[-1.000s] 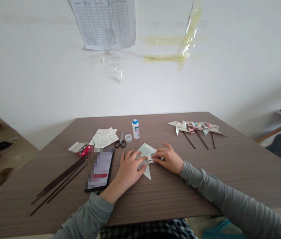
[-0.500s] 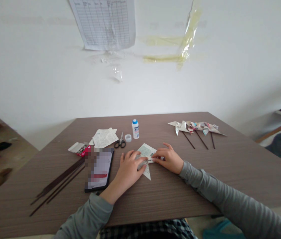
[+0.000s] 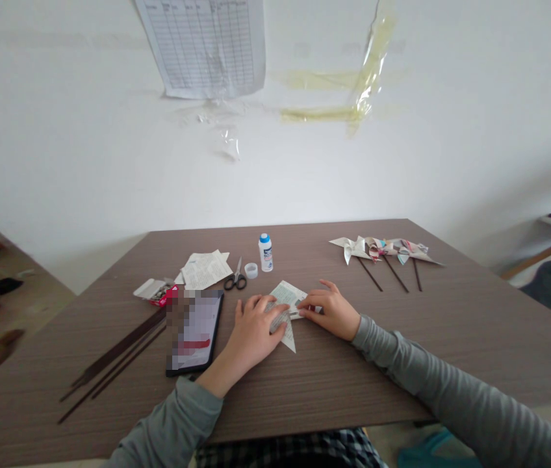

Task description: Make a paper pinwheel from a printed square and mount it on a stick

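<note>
A piece of printed paper (image 3: 284,290) with cut, pointed flaps lies on the table between my hands. My left hand (image 3: 251,328) rests over its left side, fingers spread and lying on it, the thumb near a pointed flap at the bottom. At the right side of the paper, my right hand (image 3: 330,312) pinches its edge between thumb and fingertips. The fingers cover much of the paper's middle. Just beyond it are black-handled scissors (image 3: 235,279), a small translucent cap (image 3: 251,270) and a white bottle with a blue top (image 3: 266,253).
A phone (image 3: 196,333) lies left of my left hand, beside dark thin sticks (image 3: 119,348). Behind them are an open small box (image 3: 156,291) and printed paper sheets (image 3: 205,268). Several paper pinwheels (image 3: 353,248) on sticks lie at the back right, near the wall (image 3: 305,182).
</note>
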Available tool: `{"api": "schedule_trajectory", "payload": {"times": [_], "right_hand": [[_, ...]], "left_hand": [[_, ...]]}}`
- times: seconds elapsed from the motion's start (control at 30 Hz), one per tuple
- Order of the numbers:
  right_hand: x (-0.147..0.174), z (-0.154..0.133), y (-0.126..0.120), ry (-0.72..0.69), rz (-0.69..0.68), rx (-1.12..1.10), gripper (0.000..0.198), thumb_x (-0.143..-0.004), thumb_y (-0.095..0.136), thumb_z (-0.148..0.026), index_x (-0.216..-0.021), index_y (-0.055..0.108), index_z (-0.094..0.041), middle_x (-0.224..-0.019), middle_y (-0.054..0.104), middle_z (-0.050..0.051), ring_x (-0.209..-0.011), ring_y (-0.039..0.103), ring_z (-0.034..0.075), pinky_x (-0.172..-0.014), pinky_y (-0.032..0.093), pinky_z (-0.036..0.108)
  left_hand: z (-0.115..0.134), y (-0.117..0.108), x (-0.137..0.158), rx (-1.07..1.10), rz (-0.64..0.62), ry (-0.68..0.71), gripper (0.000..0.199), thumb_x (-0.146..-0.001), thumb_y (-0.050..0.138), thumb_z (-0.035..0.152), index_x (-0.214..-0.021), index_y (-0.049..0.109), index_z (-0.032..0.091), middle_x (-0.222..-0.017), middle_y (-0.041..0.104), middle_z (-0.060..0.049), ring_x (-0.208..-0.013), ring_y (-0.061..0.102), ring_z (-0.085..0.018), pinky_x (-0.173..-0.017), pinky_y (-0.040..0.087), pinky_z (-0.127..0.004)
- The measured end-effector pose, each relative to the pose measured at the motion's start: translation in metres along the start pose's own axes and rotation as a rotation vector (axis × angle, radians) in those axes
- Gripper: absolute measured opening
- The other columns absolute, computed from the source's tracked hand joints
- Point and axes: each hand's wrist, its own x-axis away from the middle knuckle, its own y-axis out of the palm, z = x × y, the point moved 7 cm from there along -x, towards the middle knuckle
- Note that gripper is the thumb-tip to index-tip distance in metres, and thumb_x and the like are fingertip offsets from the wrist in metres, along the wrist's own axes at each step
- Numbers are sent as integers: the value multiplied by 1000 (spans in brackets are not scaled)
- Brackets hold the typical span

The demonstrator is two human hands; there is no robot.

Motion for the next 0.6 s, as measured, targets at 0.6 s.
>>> {"api": "schedule_trajectory", "payload": {"times": [0.6], "right_hand": [[-2, -3, -1, 20, -18, -7, 23, -122, 84, -50, -109, 101, -42, -96, 94, 5, -94, 95, 36, -139, 64, 76]], "left_hand": [[-1, -1, 1, 0, -8, 14, 45, -120, 88, 32, -161, 96, 46, -177, 85, -11, -173, 68, -52, -151, 42, -95]]}}
